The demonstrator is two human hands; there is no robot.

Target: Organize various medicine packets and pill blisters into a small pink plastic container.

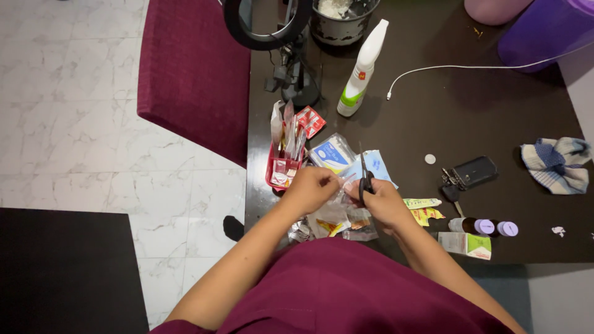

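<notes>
My right hand (385,201) grips black-handled scissors (364,173), blades pointing up and away from me. My left hand (313,187) pinches a small clear plastic packet (344,183) right beside the blades, at the near edge of the dark table (445,117). Under and around both hands lies a heap of clear and printed sachets (337,219). A red basket (279,168) stuffed with more packets stands just left of my left hand.
A white spray bottle (361,71), a ring light stand (291,68) and a metal pot (341,21) stand at the back. Keys with a black case (471,172), a checked cloth (557,164), two purple-capped bottles (486,227), a small box (467,244) and a white cable (470,67) lie right. A maroon chair (192,74) is left.
</notes>
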